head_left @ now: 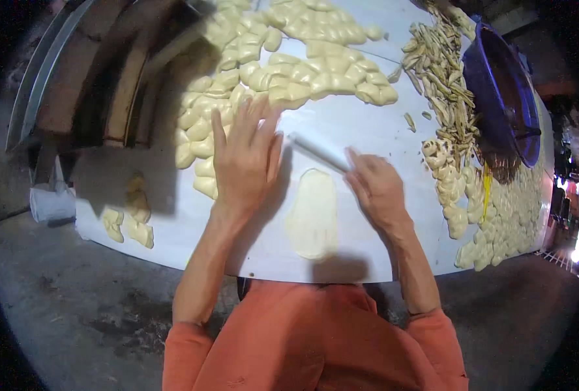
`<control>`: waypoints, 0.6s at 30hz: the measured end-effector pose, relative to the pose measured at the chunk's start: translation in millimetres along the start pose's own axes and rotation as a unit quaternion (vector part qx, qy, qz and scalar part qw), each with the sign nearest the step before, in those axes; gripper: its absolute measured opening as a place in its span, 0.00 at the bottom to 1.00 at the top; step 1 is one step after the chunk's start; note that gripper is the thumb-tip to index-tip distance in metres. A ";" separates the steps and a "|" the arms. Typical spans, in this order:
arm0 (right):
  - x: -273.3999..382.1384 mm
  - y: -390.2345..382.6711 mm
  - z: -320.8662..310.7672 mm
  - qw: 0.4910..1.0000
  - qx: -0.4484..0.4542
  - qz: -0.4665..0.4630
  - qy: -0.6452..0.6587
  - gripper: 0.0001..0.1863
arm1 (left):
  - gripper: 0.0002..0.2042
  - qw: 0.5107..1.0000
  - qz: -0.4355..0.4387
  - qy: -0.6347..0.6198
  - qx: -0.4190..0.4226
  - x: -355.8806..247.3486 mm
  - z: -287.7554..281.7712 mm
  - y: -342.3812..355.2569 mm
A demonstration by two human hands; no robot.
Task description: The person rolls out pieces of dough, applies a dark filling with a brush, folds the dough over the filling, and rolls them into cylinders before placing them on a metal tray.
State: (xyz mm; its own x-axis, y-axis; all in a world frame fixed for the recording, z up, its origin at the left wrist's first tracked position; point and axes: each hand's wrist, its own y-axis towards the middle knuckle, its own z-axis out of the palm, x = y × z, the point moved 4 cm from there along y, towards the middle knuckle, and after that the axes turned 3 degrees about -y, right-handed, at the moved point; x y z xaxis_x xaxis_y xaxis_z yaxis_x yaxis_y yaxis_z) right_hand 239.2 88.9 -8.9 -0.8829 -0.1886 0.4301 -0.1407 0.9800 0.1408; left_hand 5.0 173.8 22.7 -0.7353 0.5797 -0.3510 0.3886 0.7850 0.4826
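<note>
Head view, clock taken from the flattened dough sheet (312,215), which lies near the table's near edge. Right hand (375,186) at 2 o'clock, fingers closed around one end of a slim pale rolling pin (321,154). Pin sits at 12, slanting, its free end aimed toward 10, close beside the left hand (247,146). Left hand at 11, open, fingers spread at the edge of the dough pieces (332,72); contact cannot be told. These glossy, cream-coloured pieces lie packed in a broad arc from 10 round to 1. A few more dough lumps (139,231) sit apart at 9, partly in shadow. At 1 to 2, a heap of tan strips (436,62); just beyond it, a purple-blue basin (477,62). Toward 3, many smaller pale lumps (508,225) and a thin yellow strip (486,189). White tabletop (368,124) beneath. Dark slatted frame (117,111) at 10, contents unclear.
</note>
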 end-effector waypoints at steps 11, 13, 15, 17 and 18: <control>29.9 -29.0 19.6 0.980 0.099 -0.134 -0.105 0.36 | 0.35 0.975 -0.040 0.018 0.217 -52.3 28.4 -80.6; 31.7 -39.7 10.3 0.982 0.105 -0.127 -0.089 0.37 | 0.36 0.971 -0.068 0.029 0.228 -53.7 16.9 -94.6; 42.0 -61.0 -3.4 0.982 0.116 -0.136 -0.061 0.39 | 0.37 0.964 -0.048 0.026 0.261 -75.6 4.0 -114.2; 50.8 -96.5 14.9 0.960 0.173 -0.217 -0.043 0.42 | 0.38 0.943 -0.015 -0.013 0.332 -100.6 -3.4 -147.0; 52.3 -110.1 23.9 0.960 0.186 -0.209 -0.024 0.43 | 0.38 0.944 -0.019 -0.011 0.330 -104.0 -5.3 -161.2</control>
State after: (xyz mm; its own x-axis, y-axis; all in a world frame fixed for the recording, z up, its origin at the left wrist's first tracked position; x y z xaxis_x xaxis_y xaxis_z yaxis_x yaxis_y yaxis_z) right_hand 197.8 -27.3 -23.3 -0.7329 -0.5752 0.3633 -0.6289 0.7765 -0.0392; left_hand 15.9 -14.2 -14.3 -0.7471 0.5467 -0.3781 0.6283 0.7664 -0.1334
